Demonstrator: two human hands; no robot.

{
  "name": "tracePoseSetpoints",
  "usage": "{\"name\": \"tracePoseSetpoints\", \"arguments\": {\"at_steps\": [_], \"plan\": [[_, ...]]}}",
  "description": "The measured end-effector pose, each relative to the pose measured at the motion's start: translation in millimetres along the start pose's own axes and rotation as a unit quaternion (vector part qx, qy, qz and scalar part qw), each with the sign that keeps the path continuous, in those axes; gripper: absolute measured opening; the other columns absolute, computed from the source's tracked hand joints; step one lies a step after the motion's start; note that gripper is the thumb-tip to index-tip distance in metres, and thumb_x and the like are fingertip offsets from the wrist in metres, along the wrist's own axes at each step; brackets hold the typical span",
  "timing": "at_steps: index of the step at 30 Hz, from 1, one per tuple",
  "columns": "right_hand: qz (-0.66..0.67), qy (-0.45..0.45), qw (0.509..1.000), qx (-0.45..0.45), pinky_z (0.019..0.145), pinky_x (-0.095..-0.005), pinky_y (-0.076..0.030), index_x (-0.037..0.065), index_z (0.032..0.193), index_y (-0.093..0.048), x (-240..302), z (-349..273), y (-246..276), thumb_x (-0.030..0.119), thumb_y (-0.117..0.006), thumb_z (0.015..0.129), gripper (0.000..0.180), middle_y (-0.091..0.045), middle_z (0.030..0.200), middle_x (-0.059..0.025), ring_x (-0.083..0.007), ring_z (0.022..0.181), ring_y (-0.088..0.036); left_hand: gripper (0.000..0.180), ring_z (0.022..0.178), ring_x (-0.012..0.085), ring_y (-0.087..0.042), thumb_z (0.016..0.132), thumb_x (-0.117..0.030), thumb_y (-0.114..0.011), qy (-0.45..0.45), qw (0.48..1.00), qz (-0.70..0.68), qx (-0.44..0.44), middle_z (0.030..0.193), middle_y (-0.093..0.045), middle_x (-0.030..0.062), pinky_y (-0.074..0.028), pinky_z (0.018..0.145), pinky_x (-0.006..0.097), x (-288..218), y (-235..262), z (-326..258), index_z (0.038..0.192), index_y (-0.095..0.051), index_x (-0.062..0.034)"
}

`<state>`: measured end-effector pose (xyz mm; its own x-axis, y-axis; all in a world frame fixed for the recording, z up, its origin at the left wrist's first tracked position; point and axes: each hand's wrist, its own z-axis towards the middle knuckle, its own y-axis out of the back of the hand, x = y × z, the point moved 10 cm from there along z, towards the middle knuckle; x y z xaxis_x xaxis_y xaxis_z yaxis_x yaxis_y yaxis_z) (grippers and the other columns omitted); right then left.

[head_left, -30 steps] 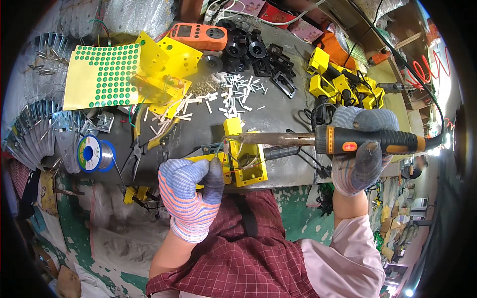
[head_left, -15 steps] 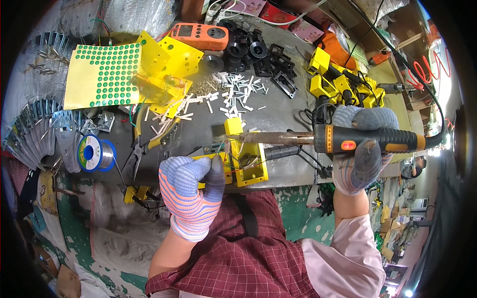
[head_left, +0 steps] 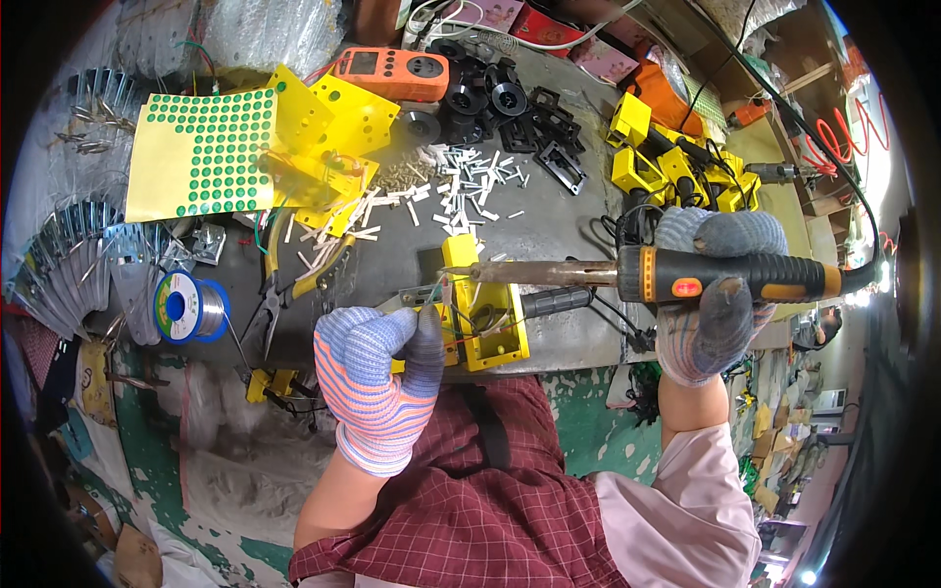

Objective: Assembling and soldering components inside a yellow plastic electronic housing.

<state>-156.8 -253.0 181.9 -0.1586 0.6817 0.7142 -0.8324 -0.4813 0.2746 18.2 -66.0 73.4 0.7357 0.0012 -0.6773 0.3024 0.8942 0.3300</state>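
Right hand [head_left: 720, 294] in a knit glove, clenched around the black and orange soldering iron [head_left: 676, 276], held flat, tip pointing left at the yellow plastic part [head_left: 485, 323] by the table's near edge. Left hand [head_left: 377, 377] in a striped glove, pinching thin wires [head_left: 436, 294] at that part; fingertips hidden, solder joint too small to make out. Further out: yellow-handled pliers [head_left: 294, 284], solder spool [head_left: 181, 307] near the left edge, white bits [head_left: 461, 186] mid-table, green dot sticker sheet [head_left: 201, 152], orange meter [head_left: 392, 73] at the far edge.
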Motion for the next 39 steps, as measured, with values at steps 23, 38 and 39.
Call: {"name": "tracePoseSetpoints", "arguments": {"at_steps": [23,38,39], "plan": [[0.045,-0.059,0.982,-0.173,0.096,-0.0407,-0.047,0.004,0.132,-0.043,-16,-21,65,0.018,-0.075,0.079,0.063,-0.057,0.118,-0.0105,-0.0237,0.103,-0.059,0.012,0.074,0.0042,-0.048,0.090,-0.011,-0.069,0.395,0.871,-0.289,0.052,0.082,-0.057,-0.0029,-0.041,0.068,0.021,109,4,1,0.096,-0.061,-0.0060],[0.071,-0.128,0.989,-0.033,0.091,-0.0389,-0.048,0.009,0.125,-0.046,-38,11,15,0.026,-0.091,0.069,0.073,-0.057,0.105,-0.0025,-0.0187,0.097,-0.057,0.016,0.074,0.0288,-0.059,0.075,-0.007,-0.077,0.133,0.907,-0.196,0.348,0.079,-0.062,0.0093,-0.048,0.066,0.037,50,-90,35,0.086,-0.066,-0.0045],[0.086,-0.136,0.986,-0.033,0.094,-0.0398,-0.048,0.010,0.127,-0.045,-43,8,13,0.027,-0.092,0.068,0.078,-0.056,0.107,-0.0017,-0.0187,0.099,-0.056,0.015,0.074,0.0286,-0.059,0.075,-0.007,-0.077,0.120,0.913,-0.197,0.338,0.079,-0.062,0.0089,-0.048,0.066,0.037,49,-89,36,0.085,-0.066,-0.0050]]}}
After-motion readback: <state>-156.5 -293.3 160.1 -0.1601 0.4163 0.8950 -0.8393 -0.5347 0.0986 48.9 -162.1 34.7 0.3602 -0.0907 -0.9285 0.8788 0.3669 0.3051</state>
